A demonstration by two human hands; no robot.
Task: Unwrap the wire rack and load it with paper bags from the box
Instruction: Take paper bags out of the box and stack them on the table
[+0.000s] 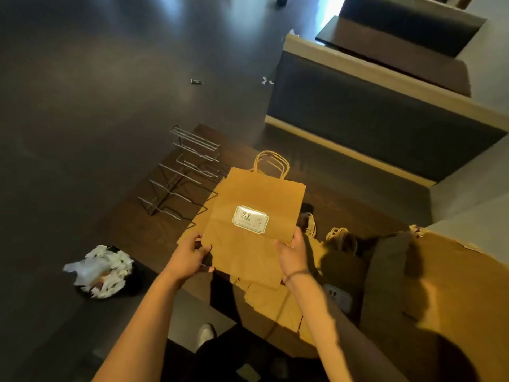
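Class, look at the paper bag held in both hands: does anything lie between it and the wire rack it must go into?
Nothing visible does. The paper bag, held by the left hand and right hand, hangs beside the wire rack with only bare table between them.

One head-worn camera looks steeply down, close over the table and both forearms.

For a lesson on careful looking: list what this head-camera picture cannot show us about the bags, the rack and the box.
- Label on the paper bag: small print too blurred to read.
- Wire rack: near corner hidden behind the bag.
- Box: cut off by the right edge; contents in shadow.
- Left hand and right hand: fingers hidden under the bag.
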